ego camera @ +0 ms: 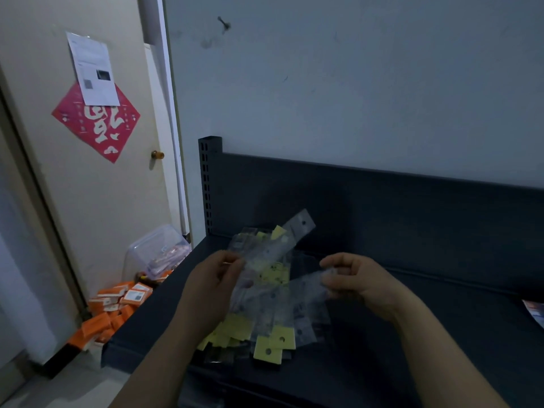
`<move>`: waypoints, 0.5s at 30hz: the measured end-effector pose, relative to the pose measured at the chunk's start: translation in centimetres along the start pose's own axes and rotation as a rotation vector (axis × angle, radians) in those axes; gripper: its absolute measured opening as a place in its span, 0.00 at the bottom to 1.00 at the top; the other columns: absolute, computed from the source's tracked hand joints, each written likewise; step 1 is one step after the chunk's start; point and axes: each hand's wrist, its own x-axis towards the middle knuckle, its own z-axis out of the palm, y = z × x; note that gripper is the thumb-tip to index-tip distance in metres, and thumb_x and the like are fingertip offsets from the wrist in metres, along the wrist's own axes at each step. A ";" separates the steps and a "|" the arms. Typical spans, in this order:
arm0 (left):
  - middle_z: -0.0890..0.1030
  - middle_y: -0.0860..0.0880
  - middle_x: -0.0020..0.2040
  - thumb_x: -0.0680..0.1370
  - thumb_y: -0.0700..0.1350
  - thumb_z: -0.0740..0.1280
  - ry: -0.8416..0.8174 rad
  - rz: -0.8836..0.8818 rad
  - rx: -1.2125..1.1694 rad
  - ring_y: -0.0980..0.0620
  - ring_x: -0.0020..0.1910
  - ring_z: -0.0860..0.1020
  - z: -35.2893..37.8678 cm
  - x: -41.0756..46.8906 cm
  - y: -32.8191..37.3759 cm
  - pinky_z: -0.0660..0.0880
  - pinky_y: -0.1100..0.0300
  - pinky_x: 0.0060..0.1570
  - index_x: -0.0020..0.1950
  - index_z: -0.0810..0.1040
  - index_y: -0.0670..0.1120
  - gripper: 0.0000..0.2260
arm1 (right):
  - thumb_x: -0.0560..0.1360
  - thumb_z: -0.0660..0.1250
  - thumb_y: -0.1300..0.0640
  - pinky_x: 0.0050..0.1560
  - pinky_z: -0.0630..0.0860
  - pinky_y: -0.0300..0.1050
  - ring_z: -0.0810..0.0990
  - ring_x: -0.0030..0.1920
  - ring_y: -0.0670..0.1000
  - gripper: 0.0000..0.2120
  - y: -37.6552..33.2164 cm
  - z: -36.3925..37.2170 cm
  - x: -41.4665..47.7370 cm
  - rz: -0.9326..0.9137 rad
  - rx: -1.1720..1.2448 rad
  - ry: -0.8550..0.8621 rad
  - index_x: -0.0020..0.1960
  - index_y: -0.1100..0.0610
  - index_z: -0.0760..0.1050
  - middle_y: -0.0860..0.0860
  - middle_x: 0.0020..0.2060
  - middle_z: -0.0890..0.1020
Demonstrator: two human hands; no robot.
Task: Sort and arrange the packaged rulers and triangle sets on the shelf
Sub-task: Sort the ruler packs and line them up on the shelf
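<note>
A loose pile of packaged rulers and triangle sets [265, 325], clear sleeves with yellow header cards, lies on the dark shelf [426, 304] near its left end. My left hand [215, 287] pinches one long clear ruler pack [282, 242] that slants up to the right over the pile. My right hand [356, 278] holds the end of another clear pack [306, 287] with curled fingers, just right of the pile. Both hands hover above the heap, and the packs under them are partly hidden.
The shelf has a dark back panel and a slotted upright post [207, 184] at its left. On the floor to the left lie orange boxes [114, 307] and a clear plastic bin [156, 251] by a door. A printed item [534, 312] sits at the shelf's right edge.
</note>
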 end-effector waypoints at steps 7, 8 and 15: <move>0.82 0.53 0.45 0.81 0.47 0.61 -0.270 -0.012 -0.010 0.61 0.41 0.81 0.0 -0.5 0.5 0.76 0.63 0.41 0.49 0.78 0.51 0.06 | 0.67 0.73 0.68 0.37 0.79 0.41 0.80 0.35 0.51 0.15 -0.4 0.6 0.3 -0.073 -0.035 0.067 0.52 0.62 0.76 0.57 0.39 0.81; 0.82 0.54 0.46 0.80 0.48 0.62 -0.266 0.002 -0.004 0.63 0.43 0.80 0.3 -0.7 0.5 0.73 0.69 0.42 0.50 0.79 0.53 0.06 | 0.67 0.73 0.68 0.37 0.78 0.41 0.79 0.35 0.51 0.15 -0.3 0.8 0.6 -0.092 -0.023 0.113 0.52 0.62 0.75 0.56 0.38 0.81; 0.81 0.58 0.52 0.72 0.45 0.74 -0.291 -0.111 -0.174 0.62 0.46 0.81 0.1 -1.2 -0.1 0.77 0.68 0.43 0.53 0.78 0.58 0.13 | 0.69 0.71 0.69 0.33 0.78 0.38 0.78 0.36 0.51 0.12 -0.1 1.5 1.2 -0.080 0.161 0.226 0.50 0.61 0.75 0.57 0.41 0.80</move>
